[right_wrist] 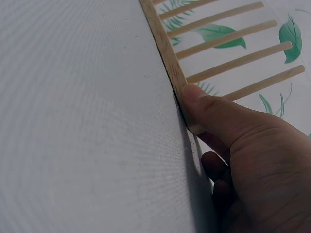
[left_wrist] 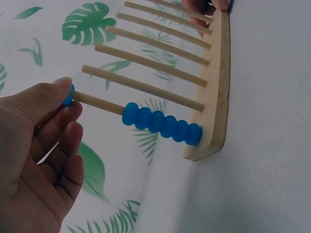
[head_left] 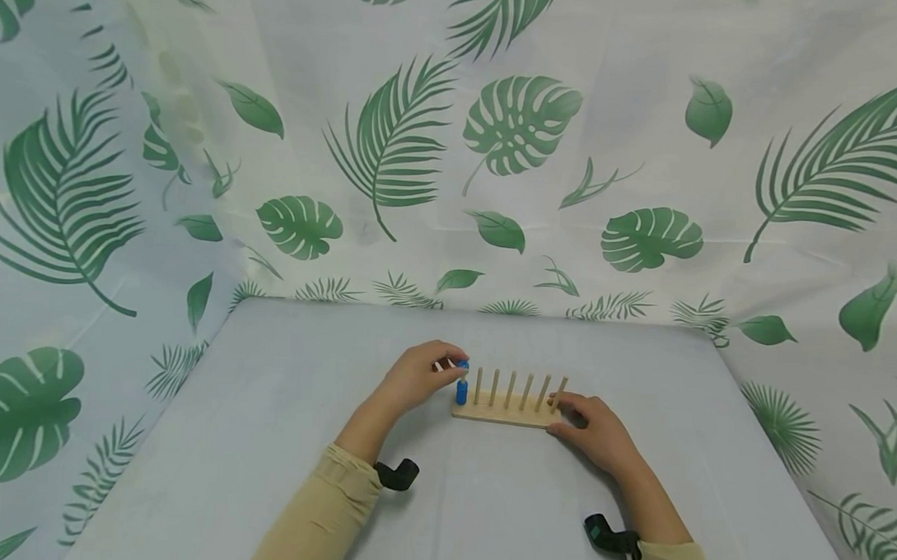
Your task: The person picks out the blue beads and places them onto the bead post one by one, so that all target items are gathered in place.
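A pale wooden base [head_left: 503, 415] with a row of upright pegs stands on the table. Several blue beads [left_wrist: 161, 124] sit stacked low on its leftmost peg. At that peg's tip my left hand [head_left: 418, 378] pinches another blue bead [left_wrist: 69, 95] between thumb and forefinger, a stretch of bare peg below it. The left hand's other fingers are loosely bent. My right hand [head_left: 596, 428] grips the base's right end, its thumb on the near edge, as the right wrist view shows. The other pegs [left_wrist: 146, 90] carry no beads.
A white cloth covers the table [head_left: 265, 438]. Behind and beside it hangs a white curtain [head_left: 546, 36] printed with green leaves. Black wrist cameras [head_left: 399, 474] are worn on both forearms, beside beige sleeves [head_left: 322, 506].
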Motion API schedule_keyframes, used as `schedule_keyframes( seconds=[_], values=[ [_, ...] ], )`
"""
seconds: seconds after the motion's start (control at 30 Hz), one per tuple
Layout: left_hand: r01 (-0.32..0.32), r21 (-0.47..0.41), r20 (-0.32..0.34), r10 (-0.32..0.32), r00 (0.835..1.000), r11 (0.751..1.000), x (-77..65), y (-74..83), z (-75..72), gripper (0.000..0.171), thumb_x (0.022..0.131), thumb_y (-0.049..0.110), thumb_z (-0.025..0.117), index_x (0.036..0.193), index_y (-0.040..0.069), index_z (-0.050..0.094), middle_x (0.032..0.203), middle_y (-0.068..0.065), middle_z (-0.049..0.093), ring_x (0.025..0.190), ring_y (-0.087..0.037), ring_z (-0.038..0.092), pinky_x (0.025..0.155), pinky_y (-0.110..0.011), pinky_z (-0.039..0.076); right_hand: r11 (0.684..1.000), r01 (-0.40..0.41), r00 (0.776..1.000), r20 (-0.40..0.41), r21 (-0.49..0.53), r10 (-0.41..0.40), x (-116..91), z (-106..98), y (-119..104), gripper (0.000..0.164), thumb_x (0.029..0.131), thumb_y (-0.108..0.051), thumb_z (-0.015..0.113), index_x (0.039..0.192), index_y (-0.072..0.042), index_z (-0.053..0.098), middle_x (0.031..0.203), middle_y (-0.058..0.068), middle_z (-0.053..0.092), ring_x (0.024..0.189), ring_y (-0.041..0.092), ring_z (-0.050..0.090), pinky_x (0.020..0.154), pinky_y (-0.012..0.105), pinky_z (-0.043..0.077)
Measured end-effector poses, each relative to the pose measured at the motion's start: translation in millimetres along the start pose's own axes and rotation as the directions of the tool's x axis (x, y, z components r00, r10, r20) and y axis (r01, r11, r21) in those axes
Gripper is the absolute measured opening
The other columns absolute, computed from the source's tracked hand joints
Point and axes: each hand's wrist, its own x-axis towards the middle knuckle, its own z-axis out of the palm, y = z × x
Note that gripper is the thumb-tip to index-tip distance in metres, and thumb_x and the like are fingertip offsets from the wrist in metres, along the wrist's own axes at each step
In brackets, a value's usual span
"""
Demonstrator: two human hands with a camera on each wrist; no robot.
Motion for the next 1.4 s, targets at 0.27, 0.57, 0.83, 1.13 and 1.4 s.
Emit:
schedule_keyframes(
  seconds=[0.27, 0.57, 0.83, 1.13, 1.4],
  values=[
    [0.007, 0.004, 0.013, -0.007, 1.000, 1.000, -0.5, -7.2, 7.7, 0.028, 0.096, 0.033, 0.065, 0.119, 0.018, 0.069, 0.113, 0.005, 0.068, 0.094, -0.011, 0.060, 0.075, -0.027, 0.050, 1.000, -0.012, 1.000, 0.012, -0.002, 0.012, 0, -1, 1, 0.048, 0.083, -0.044, 0.077, 0.125, -0.024, 0.066, 0.127, 0.008, 0.065, 0.113, 0.029, 0.058, 0.097, 0.054, 0.046],
    [0.034, -0.031, 0.012, -0.034, 0.999, 0.999, -0.8, -16.0, 17.0, 0.023, 0.095, 0.035, 0.066, 0.114, 0.023, 0.069, 0.111, 0.008, 0.066, 0.096, -0.010, 0.060, 0.078, -0.029, 0.050, 1.000, -0.022, 1.000, 0.011, -0.010, 0.022, 0, -1, 0, 0.050, 0.083, -0.045, 0.076, 0.127, -0.024, 0.064, 0.124, 0.007, 0.065, 0.112, 0.028, 0.058, 0.097, 0.054, 0.046],
    [0.056, -0.059, 0.014, -0.055, 0.998, 0.997, -1.9, -23.7, 24.5, 0.015, 0.094, 0.036, 0.068, 0.108, 0.031, 0.068, 0.110, 0.011, 0.064, 0.097, -0.010, 0.059, 0.077, -0.029, 0.050, 1.000, -0.023, 1.000, 0.009, -0.005, 0.023, 0, 0, 1, 0.052, 0.082, -0.045, 0.077, 0.128, -0.024, 0.064, 0.124, 0.008, 0.065, 0.113, 0.029, 0.058, 0.098, 0.055, 0.045],
    [0.059, -0.044, 0.021, -0.058, 0.998, 0.997, -2.3, -24.7, 26.8, 0.019, 0.094, 0.035, 0.068, 0.110, 0.027, 0.069, 0.111, 0.011, 0.065, 0.098, -0.009, 0.060, 0.079, -0.028, 0.050, 1.000, -0.019, 1.000, 0.007, -0.023, 0.019, 0, -1, 1, 0.051, 0.083, -0.045, 0.077, 0.128, -0.024, 0.064, 0.120, 0.007, 0.066, 0.109, 0.027, 0.058, 0.095, 0.054, 0.047],
    [0.060, -0.063, 0.027, -0.058, 0.998, 0.996, -3.7, -26.8, 28.1, 0.026, 0.094, 0.037, 0.068, 0.116, 0.024, 0.069, 0.113, 0.011, 0.065, 0.098, -0.009, 0.060, 0.079, -0.028, 0.051, 1.000, -0.012, 1.000, 0.010, -0.012, 0.012, 0, 0, 1, 0.050, 0.083, -0.045, 0.077, 0.127, -0.023, 0.065, 0.119, 0.007, 0.065, 0.106, 0.025, 0.058, 0.093, 0.051, 0.048]
  ],
)
